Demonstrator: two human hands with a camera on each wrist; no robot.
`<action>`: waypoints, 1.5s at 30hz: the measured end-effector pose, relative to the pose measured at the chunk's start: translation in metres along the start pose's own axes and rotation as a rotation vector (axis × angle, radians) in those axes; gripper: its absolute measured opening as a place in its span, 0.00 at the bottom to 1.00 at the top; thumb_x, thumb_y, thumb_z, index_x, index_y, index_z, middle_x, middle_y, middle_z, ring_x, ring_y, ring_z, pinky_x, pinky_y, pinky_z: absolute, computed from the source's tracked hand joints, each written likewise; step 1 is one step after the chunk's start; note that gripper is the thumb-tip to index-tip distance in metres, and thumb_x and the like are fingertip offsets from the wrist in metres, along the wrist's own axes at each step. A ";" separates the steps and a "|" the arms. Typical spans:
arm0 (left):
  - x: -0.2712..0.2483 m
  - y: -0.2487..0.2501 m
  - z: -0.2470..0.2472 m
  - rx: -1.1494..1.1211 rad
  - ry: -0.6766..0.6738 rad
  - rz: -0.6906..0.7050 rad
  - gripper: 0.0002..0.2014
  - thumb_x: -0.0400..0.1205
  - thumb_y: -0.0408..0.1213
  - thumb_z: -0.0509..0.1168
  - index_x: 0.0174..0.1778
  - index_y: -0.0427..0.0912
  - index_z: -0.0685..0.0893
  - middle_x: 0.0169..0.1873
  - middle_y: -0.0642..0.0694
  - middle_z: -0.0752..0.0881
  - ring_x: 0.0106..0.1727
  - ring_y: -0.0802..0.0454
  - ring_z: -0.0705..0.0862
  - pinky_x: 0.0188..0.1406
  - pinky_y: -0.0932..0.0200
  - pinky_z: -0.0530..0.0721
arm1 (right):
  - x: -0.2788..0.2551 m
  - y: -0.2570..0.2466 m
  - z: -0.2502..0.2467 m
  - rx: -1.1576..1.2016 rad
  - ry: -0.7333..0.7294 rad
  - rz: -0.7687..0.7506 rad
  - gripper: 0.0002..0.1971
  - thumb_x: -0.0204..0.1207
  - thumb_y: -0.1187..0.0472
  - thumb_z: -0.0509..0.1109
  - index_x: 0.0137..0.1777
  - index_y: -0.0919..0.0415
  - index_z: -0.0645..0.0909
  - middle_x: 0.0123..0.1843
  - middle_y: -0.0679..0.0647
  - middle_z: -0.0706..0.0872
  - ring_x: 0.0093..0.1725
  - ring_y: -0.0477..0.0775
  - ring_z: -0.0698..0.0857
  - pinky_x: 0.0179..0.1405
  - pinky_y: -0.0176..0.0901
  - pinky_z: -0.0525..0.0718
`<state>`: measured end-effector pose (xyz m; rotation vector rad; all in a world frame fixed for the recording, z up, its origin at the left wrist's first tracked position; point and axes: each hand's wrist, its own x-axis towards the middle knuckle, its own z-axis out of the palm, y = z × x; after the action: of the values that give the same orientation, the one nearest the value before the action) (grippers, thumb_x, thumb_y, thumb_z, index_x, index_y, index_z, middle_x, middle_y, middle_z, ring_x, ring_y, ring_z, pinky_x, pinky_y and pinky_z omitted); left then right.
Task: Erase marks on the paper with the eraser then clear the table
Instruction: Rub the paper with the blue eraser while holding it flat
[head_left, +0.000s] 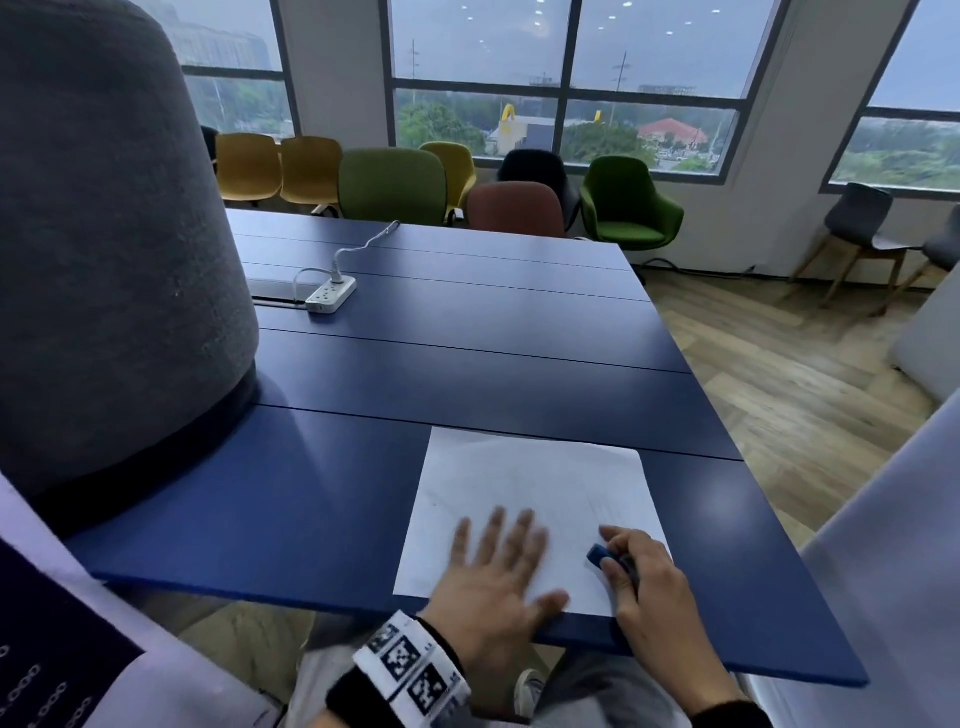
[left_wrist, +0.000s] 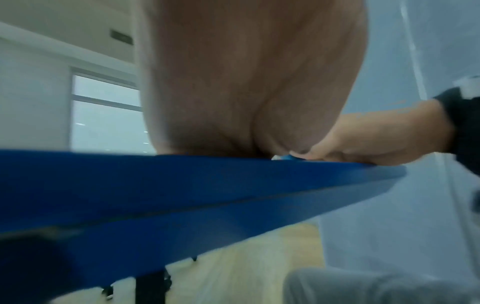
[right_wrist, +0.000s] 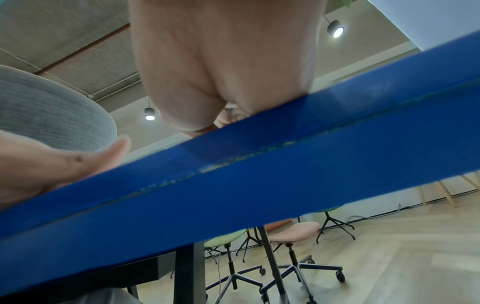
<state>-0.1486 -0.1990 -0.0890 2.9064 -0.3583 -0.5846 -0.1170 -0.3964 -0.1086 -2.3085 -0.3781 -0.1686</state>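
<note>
While my left hand lies flat with fingers spread on the paper near the table edge, my right hand pinches the blue eraser down on the sheet's right side. I judge erasing is under way: faint marks remain, though blur hides how many, and clearing the table is not yet begun

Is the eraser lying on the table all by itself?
No, the right hand pinches the blue eraser against the paper, while the left hand lies flat beside it.
</note>
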 end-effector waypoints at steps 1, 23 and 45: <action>-0.003 -0.010 -0.003 -0.027 0.002 -0.115 0.49 0.62 0.76 0.15 0.78 0.53 0.24 0.80 0.51 0.23 0.79 0.49 0.21 0.79 0.37 0.25 | 0.000 0.000 0.000 -0.003 -0.005 0.003 0.11 0.79 0.64 0.69 0.48 0.45 0.73 0.58 0.43 0.82 0.53 0.39 0.80 0.47 0.18 0.71; 0.021 -0.050 -0.037 0.035 -0.029 -0.361 0.48 0.81 0.72 0.37 0.83 0.36 0.30 0.83 0.41 0.29 0.85 0.46 0.31 0.83 0.42 0.35 | -0.004 -0.001 0.001 -0.005 -0.010 -0.013 0.12 0.79 0.62 0.70 0.46 0.44 0.73 0.61 0.41 0.81 0.58 0.43 0.80 0.56 0.30 0.76; 0.035 -0.059 -0.076 -0.008 -0.057 -0.128 0.49 0.79 0.62 0.67 0.87 0.50 0.47 0.87 0.42 0.42 0.87 0.40 0.44 0.83 0.36 0.55 | 0.001 -0.002 -0.012 0.347 0.113 0.156 0.06 0.75 0.66 0.75 0.43 0.52 0.84 0.43 0.44 0.90 0.45 0.43 0.87 0.44 0.31 0.84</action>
<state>-0.0753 -0.1431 -0.0437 2.9254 -0.1773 -0.6874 -0.1167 -0.4031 -0.0988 -1.9660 -0.1535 -0.1424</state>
